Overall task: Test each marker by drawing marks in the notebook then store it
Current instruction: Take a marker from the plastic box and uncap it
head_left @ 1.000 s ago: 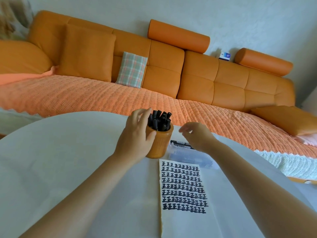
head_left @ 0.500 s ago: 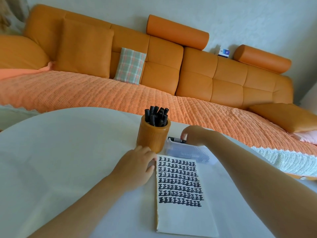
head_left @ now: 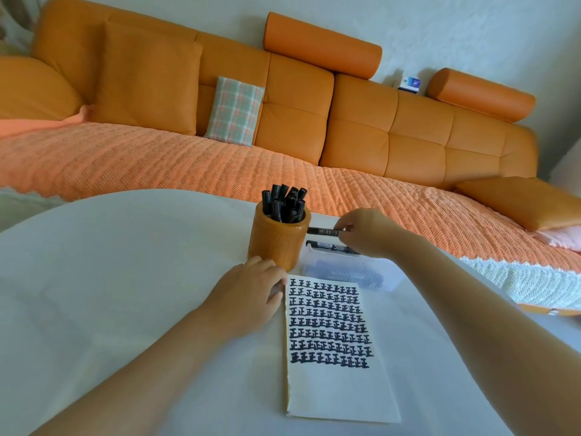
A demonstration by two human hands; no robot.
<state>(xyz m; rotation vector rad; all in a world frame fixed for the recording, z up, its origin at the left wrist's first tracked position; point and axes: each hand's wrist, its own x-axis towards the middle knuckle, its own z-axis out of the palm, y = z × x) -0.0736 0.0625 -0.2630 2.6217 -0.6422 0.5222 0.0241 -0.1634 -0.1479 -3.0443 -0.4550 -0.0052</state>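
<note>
Spreading across the near half of the view, white table (head_left: 110,278), with orange sofa (head_left: 345,127) running along the far side. Lying flat on the table, near and slightly right of centre, notebook (head_left: 336,388), long axis pointing away from the person, upper part filled with rows of black marks, lower part blank. Just beyond its far edge, clear plastic box (head_left: 349,272) with one marker (head_left: 330,246) resting across it. Left of the box, standing upright, wooden holder (head_left: 276,240) packed with capped black markers (head_left: 284,202).

Resting knuckles-up on the table at the notebook's far-left corner, left hand (head_left: 248,297), fingers curled and empty, seemingly pinning the page edge, though contact hard to confirm. Lifted just above the box, right hand (head_left: 367,231), pinching a black marker (head_left: 323,231) by one end, barrel held level, long axis running left to right, free end pointing left toward the holder rim and close beside it.

Judged next: turning that marker tip-down and bringing it near, toward the blank strip below the last row. Right hand already carrying it; left hand nearer the page, well placed to steady it. Cap probably on, so likely needing pulling off first.
</note>
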